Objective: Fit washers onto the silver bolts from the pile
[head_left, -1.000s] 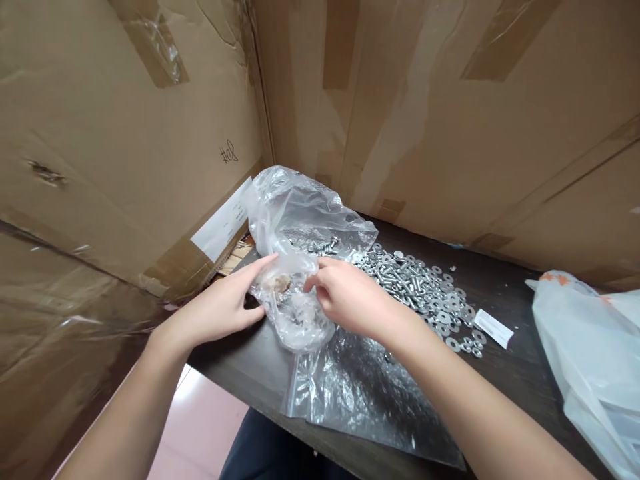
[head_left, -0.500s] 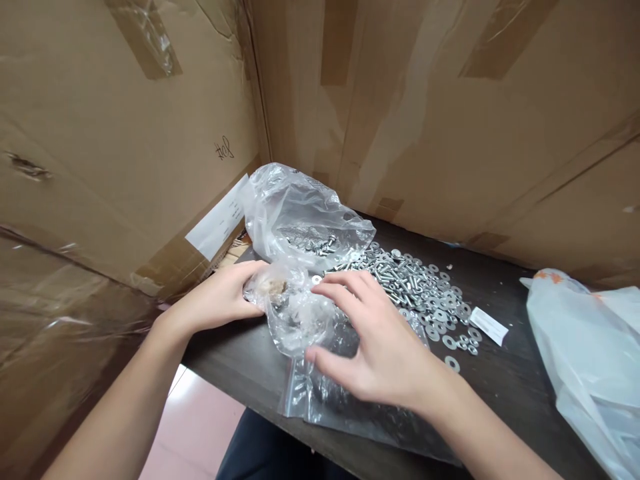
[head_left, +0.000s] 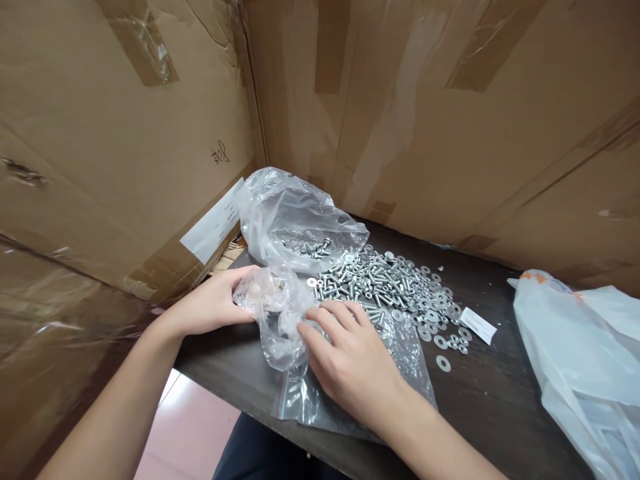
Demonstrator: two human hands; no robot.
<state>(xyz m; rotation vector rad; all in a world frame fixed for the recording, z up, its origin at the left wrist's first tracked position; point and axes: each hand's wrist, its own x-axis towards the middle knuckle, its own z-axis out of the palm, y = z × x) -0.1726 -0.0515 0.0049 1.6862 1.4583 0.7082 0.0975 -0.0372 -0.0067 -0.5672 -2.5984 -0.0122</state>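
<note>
At the dark table's left edge, my left hand (head_left: pixel 216 301) is closed on a crumpled clear plastic bag (head_left: pixel 277 337), its fingertips covered by the film. Inside the bag shows something pale brown, too blurred to name. My right hand (head_left: pixel 350 363) has its fingers curled at the bag's right side, gripping the film; the thumb is hidden. Under that hand lies a flat zip-lock bag (head_left: pixel 410 357). Just beyond my right fingers spreads a heap of bolts (head_left: pixel 383 280), with washers (head_left: pixel 431 317) along its right side. Behind, a larger clear bag (head_left: pixel 300 207) lies open with some bolts in it.
Tall cardboard boxes (head_left: pixel 425 120) wall in the table (head_left: pixel 500 393) at the back and left. A small white paper slip (head_left: pixel 478 325) lies right of the washers. On the right rests a white plastic bag (head_left: pixel 575 353) with orange print.
My right hand has come down and left, its spread fingers closing at the crumpled bag's side. The left hand keeps its hold on the bag. The view has shifted slightly.
</note>
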